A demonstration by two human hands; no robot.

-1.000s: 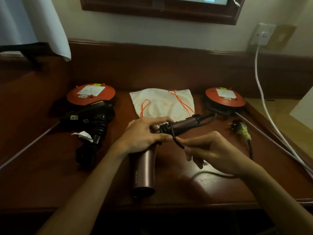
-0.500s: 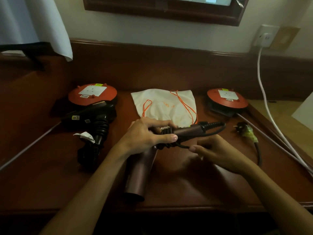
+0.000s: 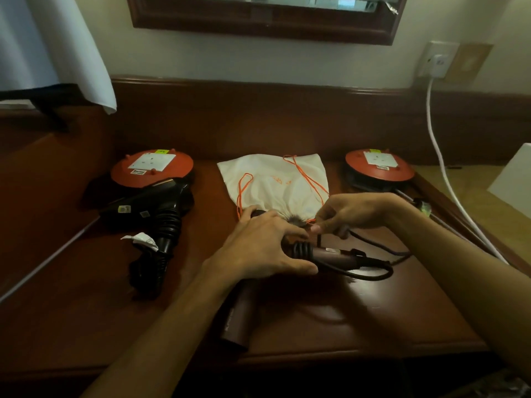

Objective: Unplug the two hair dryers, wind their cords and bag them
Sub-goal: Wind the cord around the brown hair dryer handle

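The black dryer lies wound; the brown dryer is gripped by the left hand, its cord pinched by the right hand, part-wound; the bag is not yet filled.

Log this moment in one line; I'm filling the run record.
step: winding cord | left hand: holds pink hair dryer | right hand: loops cord | black hair dryer: wound | bag: flat

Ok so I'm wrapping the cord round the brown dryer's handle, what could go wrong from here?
1. The right hand holds the cord right beside the bag's orange drawstring; the string could get wound in.
2. The coils sit bunched near the left hand; letting go may loosen them.
3. A slack loop trails under the handle and could snag.
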